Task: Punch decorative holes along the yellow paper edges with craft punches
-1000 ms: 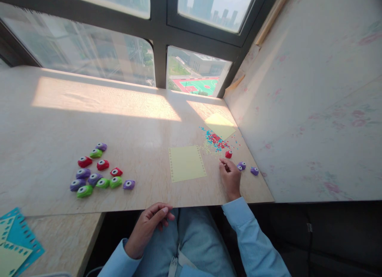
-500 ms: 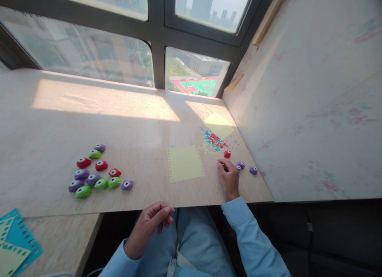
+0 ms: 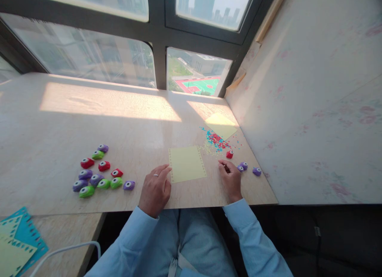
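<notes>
A yellow sheet of paper with punched holes along its left and right edges lies flat on the table. My left hand, a ring on one finger, rests at the sheet's left edge with fingers stretched forward and fingertips at the paper. To the right of the sheet my right hand rests on the table, fingers curled together; whatever they may hold is hidden. Close by this hand are a red craft punch and several purple craft punches.
Red, blue and yellow paper bits are scattered beyond the sheet, beside another yellow sheet. Several purple, green and red punches stand at the left. Blue punched paper and a white cable are at lower left. A wall bounds the right.
My left hand has moved up from over my lap onto the table, to the yellow sheet's left edge. My right hand stays in nearly the same place, still curled.
</notes>
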The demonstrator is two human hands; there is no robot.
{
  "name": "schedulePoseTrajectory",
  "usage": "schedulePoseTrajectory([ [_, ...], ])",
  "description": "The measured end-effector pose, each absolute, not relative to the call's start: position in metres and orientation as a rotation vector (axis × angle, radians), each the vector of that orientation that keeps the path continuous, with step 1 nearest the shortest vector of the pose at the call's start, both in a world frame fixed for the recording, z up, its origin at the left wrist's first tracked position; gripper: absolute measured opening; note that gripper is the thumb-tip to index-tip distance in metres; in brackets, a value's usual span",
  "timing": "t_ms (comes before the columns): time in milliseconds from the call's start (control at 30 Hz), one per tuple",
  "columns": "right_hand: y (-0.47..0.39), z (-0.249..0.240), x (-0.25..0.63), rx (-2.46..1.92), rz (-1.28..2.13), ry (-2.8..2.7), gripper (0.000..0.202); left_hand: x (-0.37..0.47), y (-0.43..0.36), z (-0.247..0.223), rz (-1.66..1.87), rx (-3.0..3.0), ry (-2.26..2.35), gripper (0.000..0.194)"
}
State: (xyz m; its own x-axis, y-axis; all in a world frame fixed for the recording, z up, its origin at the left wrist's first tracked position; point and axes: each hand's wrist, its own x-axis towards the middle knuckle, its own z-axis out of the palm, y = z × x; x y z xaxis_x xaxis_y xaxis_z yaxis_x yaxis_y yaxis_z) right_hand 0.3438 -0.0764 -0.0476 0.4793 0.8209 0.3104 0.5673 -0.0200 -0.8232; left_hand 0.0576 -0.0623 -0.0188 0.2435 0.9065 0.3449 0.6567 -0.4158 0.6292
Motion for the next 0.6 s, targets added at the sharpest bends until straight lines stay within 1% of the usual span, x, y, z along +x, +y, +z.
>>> schedulePoseTrajectory([
  [67,-0.076,-0.047,0.344,-1.706,0.314,-1.197,0.025,0.058,-0.057,-0.031,0.912,2.356,1.431,0.041],
  [133,-0.076,-0.047,0.343,-1.705,0.316,-1.197,0.024,0.058,-0.055,-0.037,0.832,2.504,1.407,0.040],
  [300,-0.076,-0.047,0.343,-1.702,0.323,-1.197,0.024,0.062,-0.059,-0.032,0.758,2.633,1.406,0.022],
  [367,-0.076,-0.047,0.344,-1.703,0.326,-1.193,0.024,0.065,-0.062,-0.026,0.730,2.631,1.405,0.019],
  [600,-0.076,-0.047,0.343,-1.692,0.332,-1.195,0.024,0.074,-0.065,-0.025,0.884,2.631,1.346,0.024],
])
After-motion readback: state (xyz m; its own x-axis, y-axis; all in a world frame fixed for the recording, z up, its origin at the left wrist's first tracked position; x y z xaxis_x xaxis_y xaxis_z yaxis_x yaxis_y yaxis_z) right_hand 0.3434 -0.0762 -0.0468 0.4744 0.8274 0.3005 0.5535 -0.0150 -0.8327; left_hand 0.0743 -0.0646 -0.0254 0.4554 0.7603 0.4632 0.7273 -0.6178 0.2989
